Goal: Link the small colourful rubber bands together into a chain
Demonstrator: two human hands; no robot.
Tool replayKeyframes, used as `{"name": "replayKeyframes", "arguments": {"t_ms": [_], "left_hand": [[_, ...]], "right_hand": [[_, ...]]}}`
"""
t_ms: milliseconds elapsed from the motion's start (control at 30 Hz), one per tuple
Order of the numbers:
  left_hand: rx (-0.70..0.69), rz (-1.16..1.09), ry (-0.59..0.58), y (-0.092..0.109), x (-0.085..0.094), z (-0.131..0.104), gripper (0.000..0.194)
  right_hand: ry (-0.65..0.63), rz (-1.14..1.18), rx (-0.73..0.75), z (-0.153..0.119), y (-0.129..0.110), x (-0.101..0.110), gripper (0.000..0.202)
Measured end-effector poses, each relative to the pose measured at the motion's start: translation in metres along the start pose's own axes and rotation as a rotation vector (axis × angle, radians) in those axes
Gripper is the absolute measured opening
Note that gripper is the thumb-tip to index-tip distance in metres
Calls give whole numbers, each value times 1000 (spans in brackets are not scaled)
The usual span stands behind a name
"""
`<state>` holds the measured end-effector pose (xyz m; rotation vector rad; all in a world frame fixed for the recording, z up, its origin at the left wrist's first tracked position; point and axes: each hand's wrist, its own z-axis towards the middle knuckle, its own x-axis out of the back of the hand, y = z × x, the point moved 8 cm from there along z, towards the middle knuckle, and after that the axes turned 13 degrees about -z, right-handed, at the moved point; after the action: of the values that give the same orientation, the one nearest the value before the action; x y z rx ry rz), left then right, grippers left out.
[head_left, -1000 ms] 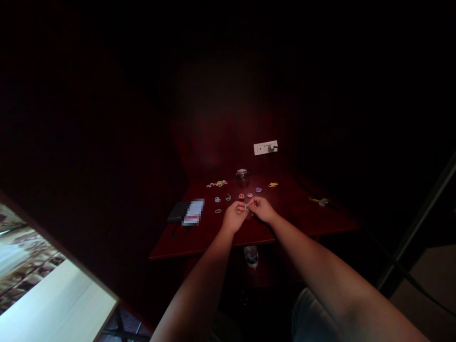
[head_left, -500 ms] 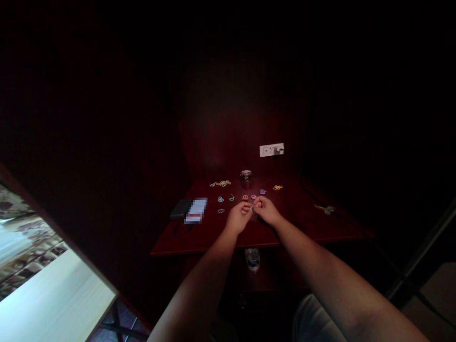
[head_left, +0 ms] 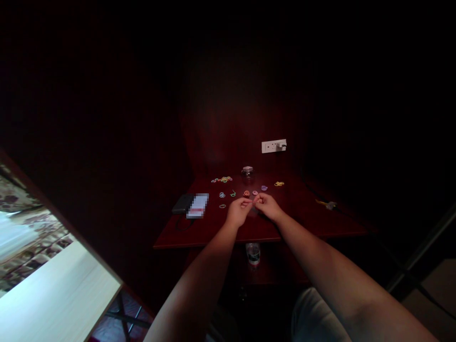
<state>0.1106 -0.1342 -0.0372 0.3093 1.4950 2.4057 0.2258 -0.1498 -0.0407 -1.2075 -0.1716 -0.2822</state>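
Note:
My left hand [head_left: 239,211] and my right hand [head_left: 266,206] meet above the front middle of the dark red table, fingertips pinched together. Between them is a small pale hair tie, mostly covered by the fingers and hard to see. Just beyond the hands lie small bunches of hair ties: orange [head_left: 246,194], pink [head_left: 255,193] and purple [head_left: 264,188]. To the left are a blue bunch [head_left: 222,194], a green one [head_left: 232,194] and a single dull-coloured hair tie [head_left: 223,206]. A yellow bunch [head_left: 279,184] is farther right, and a mixed pile [head_left: 223,179] lies at the back left.
A clear lidded jar [head_left: 248,174] stands at the back. On the left are a phone [head_left: 198,205] and a black case [head_left: 182,204]. A yellow-ended item [head_left: 326,204] lies right. The wall has a socket [head_left: 273,146]; a bottle [head_left: 253,254] stands below the table edge [head_left: 213,244].
The view has tipped slightly, so the table sits a little higher. My hands stay together; the pale green hair tie that showed between my fingers is now mostly hidden.

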Motion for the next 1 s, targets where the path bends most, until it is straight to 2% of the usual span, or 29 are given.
{"name": "replayKeyframes", "arguments": {"t_ms": [200, 467, 700, 1000], "left_hand": [[-4, 20, 51, -2, 6, 2, 21], [14, 31, 39, -11, 5, 3, 20], [34, 66, 52, -15, 7, 3, 16], [57, 69, 45, -17, 6, 3, 18]], "right_hand": [[-45, -18, 7, 0, 0, -4, 24], [-1, -59, -10, 0, 1, 1, 18], [64, -97, 35, 1, -3, 6, 18], [66, -122, 33, 0, -1, 6, 15]]}}
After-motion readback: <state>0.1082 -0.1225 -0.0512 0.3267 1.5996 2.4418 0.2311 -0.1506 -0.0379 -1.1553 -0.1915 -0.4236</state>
